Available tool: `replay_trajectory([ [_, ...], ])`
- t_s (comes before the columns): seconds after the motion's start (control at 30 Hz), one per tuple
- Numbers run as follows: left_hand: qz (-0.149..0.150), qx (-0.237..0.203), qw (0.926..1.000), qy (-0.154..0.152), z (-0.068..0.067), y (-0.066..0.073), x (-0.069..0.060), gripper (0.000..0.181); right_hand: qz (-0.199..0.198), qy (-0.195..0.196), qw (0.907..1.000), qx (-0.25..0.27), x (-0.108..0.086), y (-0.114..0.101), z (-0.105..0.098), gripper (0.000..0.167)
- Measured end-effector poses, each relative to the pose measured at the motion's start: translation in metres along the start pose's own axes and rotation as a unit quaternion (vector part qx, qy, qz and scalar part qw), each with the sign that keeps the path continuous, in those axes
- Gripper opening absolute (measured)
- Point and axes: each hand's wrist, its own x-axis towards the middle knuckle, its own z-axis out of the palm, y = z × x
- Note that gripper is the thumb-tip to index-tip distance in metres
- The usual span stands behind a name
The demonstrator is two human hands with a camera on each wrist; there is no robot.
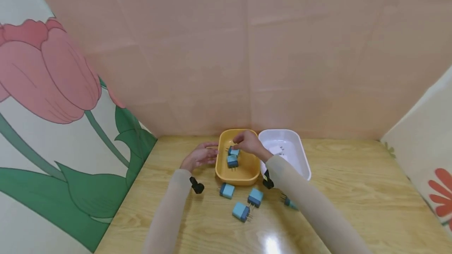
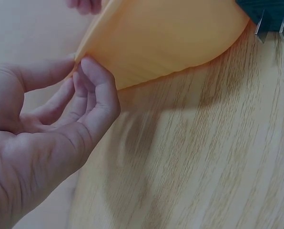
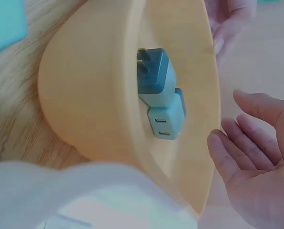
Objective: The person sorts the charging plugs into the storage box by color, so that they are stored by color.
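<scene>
A yellow tray (image 1: 238, 179) stands on the table, its left rim pinched between the thumb and fingers of my left hand (image 1: 200, 156), as the left wrist view shows closely. Inside lie two blue plug chargers, one (image 1: 232, 161) nearer me and the other (image 1: 233, 151) just beyond, touching each other. My right hand (image 1: 248, 143) hovers over the tray by the farther charger. In the right wrist view its thumb (image 3: 258, 102) is apart from its loosely bent fingers, with nothing between them. The near charger's prongs (image 3: 144, 67) show there too.
A white tray (image 1: 304, 156) with white chargers (image 1: 276, 151) adjoins the yellow one on the right. In front lie more blue chargers: one (image 1: 227, 190) by the yellow tray, two (image 1: 255, 197) (image 1: 241, 211) close together, and one (image 1: 290, 203) partly behind my right sleeve.
</scene>
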Motion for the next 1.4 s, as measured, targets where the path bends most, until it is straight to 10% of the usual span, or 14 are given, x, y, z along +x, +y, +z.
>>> replay_trajectory([
  [1.4, -0.002, 0.001, 1.0000, 0.004, -0.001, 0.004, 0.001, 0.055, -0.014, -0.059, 0.9891, 0.134, -0.097, -0.007, -0.073, 0.027],
])
